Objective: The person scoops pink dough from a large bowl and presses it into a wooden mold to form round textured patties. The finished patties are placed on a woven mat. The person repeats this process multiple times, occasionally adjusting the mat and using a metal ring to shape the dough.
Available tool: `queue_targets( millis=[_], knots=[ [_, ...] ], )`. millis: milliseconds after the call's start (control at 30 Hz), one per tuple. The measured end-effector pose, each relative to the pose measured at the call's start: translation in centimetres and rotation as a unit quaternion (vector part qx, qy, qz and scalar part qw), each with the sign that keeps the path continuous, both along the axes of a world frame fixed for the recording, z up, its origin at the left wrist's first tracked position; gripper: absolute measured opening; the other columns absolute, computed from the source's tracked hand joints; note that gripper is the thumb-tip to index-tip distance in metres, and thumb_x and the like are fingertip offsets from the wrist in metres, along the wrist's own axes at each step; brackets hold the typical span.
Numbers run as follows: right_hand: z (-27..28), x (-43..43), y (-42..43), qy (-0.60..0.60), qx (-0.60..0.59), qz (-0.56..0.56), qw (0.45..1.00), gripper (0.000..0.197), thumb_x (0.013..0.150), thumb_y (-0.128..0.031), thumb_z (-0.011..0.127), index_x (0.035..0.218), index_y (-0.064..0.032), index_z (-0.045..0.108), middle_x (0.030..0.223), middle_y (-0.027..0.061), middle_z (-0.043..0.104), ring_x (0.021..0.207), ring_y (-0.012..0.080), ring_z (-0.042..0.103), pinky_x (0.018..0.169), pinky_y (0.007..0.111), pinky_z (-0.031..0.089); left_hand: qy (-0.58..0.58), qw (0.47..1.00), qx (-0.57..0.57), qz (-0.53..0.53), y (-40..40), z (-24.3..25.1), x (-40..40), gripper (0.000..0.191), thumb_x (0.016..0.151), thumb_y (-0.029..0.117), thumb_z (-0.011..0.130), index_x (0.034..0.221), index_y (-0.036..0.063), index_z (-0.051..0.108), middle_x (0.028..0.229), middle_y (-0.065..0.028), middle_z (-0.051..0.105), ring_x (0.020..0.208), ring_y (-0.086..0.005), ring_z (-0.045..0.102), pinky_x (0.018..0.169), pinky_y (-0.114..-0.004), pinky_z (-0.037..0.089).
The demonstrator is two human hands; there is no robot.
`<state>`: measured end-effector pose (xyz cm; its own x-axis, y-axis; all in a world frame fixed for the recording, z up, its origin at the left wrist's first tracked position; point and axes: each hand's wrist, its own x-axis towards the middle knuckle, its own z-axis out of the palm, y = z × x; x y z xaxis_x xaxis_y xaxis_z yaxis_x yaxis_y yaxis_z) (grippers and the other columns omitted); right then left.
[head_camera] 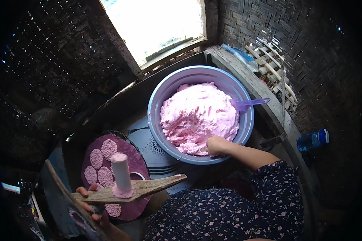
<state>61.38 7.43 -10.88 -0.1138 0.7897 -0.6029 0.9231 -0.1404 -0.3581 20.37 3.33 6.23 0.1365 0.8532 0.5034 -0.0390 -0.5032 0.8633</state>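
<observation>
A large blue plastic basin [152, 132] holds a mound of pink dough [202, 111]. My right hand [218, 146] is curled into the dough at the near side, its fingertips partly hidden. At lower left, my left hand [93, 200] grips a wooden bar [154, 186], part of what looks like a hand press. A white tube [121, 174] stands up from that bar, with dough smeared at its base and top. Beside my left fingers runs a second wooden bar [66, 192]. Behind the press, several oval pink dough pieces [109, 149] lie on a round purple sheet [132, 159].
A purple plastic scoop [253, 102] rests in the basin, its handle over the rim. To the right stands a blue-capped bottle [312, 140]. A wooden ledge [244, 78] borders the right side, below a woven wall [259, 21]. Patterned cloth [138, 129] lies under the basin.
</observation>
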Motion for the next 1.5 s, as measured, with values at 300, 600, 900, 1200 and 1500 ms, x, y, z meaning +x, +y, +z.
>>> queue_targets(
  millis=[300,600,900,1200,1500],
  knots=[
    [9.6,5.8,-0.7,0.221,0.029,0.003,0.975,0.055,0.084,-0.053,0.059,0.078,0.0005,0.068,0.056,0.0068,0.058,0.052,0.0140,0.056,0.052,0.029,0.045,-0.069,0.869,-0.473,-0.124,6.2,-0.7,1.8,0.025,0.095,0.019,0.044,0.108,-0.0022,0.048,0.102,-0.0238,0.057,0.081,-0.0302,0.064,0.070,-0.036,0.056],
    [22.3,9.2,0.1,0.285,0.101,0.100,0.948,0.035,0.083,-0.023,0.070,0.105,0.0037,0.065,0.090,0.0085,0.068,0.082,0.0091,0.059,0.075,0.025,0.047,0.454,0.890,0.022,-0.038,9.9,-2.8,14.6,0.049,0.066,0.031,0.075,0.104,0.0033,0.060,0.101,-0.0185,0.060,0.089,-0.0327,0.060,0.079,-0.040,0.048],
    [24.1,0.6,-0.8,-0.145,0.615,0.298,0.715,0.016,0.078,-0.024,0.065,0.089,-0.0123,0.065,0.071,0.0018,0.060,0.062,0.0167,0.060,0.055,0.031,0.042,0.445,0.894,-0.013,-0.048,9.6,-3.7,18.7,0.033,0.073,0.028,0.064,0.100,0.0095,0.067,0.108,-0.0179,0.058,0.100,-0.0364,0.057,0.086,-0.041,0.046],
    [24.1,1.5,-3.2,-0.120,0.662,0.245,0.698,0.014,0.077,-0.027,0.066,0.074,-0.0152,0.061,0.054,0.0009,0.049,0.050,0.0170,0.055,0.047,0.032,0.041,0.354,0.925,-0.135,-0.019,11.3,-4.9,16.7,0.033,0.075,0.030,0.064,0.099,0.0081,0.066,0.104,-0.0161,0.061,0.095,-0.0343,0.060,0.082,-0.039,0.048],
    [25.1,3.6,-2.5,-0.055,0.641,0.209,0.736,0.020,0.068,-0.027,0.074,0.075,-0.0130,0.061,0.059,0.0039,0.056,0.055,0.0228,0.060,0.051,0.036,0.046,0.437,0.897,-0.062,-0.001,11.0,-4.4,17.7,0.039,0.071,0.032,0.068,0.103,0.0104,0.067,0.103,-0.0181,0.059,0.098,-0.0352,0.059,0.087,-0.041,0.046]
  ],
)
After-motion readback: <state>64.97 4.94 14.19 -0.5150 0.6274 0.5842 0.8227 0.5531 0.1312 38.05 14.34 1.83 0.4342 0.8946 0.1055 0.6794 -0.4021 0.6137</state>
